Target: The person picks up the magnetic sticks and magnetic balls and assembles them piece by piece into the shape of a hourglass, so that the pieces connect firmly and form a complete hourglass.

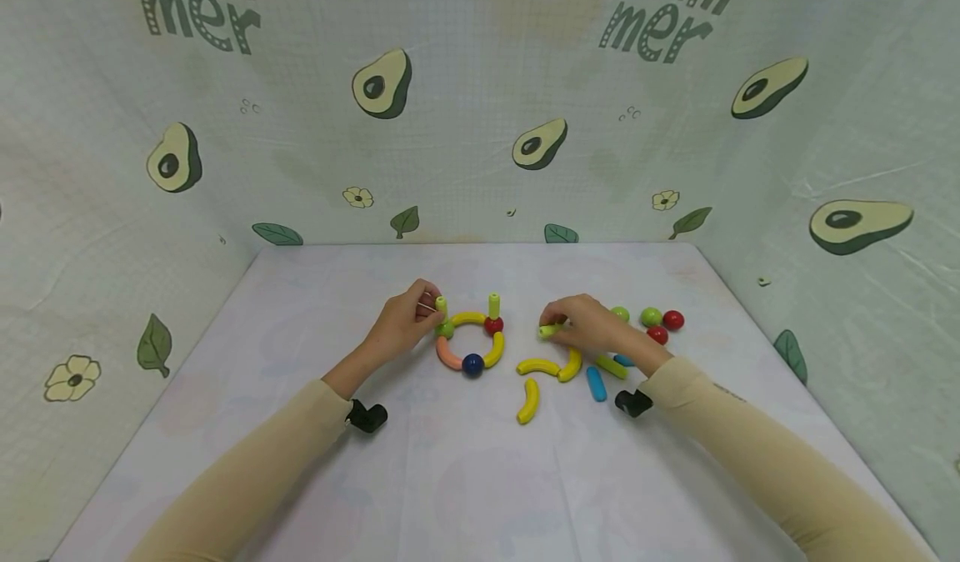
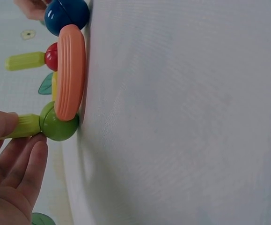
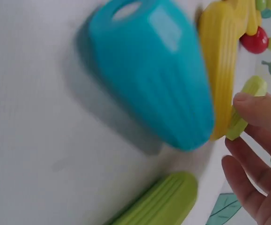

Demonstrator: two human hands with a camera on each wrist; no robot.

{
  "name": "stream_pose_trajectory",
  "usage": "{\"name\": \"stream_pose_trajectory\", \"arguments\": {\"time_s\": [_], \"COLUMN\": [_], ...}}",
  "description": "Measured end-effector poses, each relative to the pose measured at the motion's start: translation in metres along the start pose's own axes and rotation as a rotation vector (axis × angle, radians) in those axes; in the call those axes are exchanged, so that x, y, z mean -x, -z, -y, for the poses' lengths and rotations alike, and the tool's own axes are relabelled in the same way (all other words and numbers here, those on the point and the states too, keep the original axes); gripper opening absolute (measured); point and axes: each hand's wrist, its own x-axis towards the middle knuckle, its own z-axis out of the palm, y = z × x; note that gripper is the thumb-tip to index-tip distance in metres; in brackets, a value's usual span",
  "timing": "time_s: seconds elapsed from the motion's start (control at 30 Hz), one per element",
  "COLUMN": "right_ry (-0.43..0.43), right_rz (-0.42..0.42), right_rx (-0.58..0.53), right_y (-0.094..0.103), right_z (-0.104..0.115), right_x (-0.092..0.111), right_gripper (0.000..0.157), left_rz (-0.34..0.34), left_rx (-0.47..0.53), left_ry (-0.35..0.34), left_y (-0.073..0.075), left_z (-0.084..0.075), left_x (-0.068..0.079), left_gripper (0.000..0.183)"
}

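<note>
A ring of curved sticks and balls lies on the table: an orange curved stick (image 2: 71, 72), yellow curved sticks (image 1: 468, 318), a dark blue ball (image 1: 472, 365), a red ball (image 1: 493, 325) and a green ball (image 2: 59, 123). On the ring's left side, my left hand (image 1: 403, 326) pinches a short light green stick (image 2: 26, 125) standing upright on the green ball. Another light green stick (image 1: 494, 305) stands on the red ball, untouched. To the right of the ring, my right hand (image 1: 588, 324) holds a short light green stick (image 3: 248, 103) between thumb and fingers, above the table.
Loose yellow curved sticks (image 1: 528, 401) lie near the right hand, with blue sticks (image 1: 596, 383) and a green stick (image 1: 611, 367) beside them. Red balls (image 1: 673, 320) and green balls (image 1: 651, 317) sit farther right. A patterned cloth wall (image 1: 465, 187) rises behind the table.
</note>
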Motion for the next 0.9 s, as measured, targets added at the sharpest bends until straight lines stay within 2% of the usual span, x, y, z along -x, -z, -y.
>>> {"name": "stream_pose_trajectory", "arguments": {"time_s": [0.23, 0.47, 0.9], "right_ry": [0.075, 0.084, 0.115], "right_rz": [-0.063, -0.093, -0.106], "right_rx": [-0.088, -0.195, -0.310], "right_y": [-0.001, -0.008, -0.025], "right_z": [0.019, 0.039, 0.071], "right_x": [-0.001, -0.004, -0.013], "right_gripper": [0.022, 0.024, 0.025], "left_rz": [0.000, -0.003, 0.000], "left_rx": [-0.006, -0.008, 0.000], "left_ry": [0.003, 0.001, 0.003], "left_y": [0.000, 0.000, 0.000], "left_z": [-0.001, -0.001, -0.001], "left_x": [0.001, 0.001, 0.000], "left_gripper": [0.029, 0.029, 0.028]}}
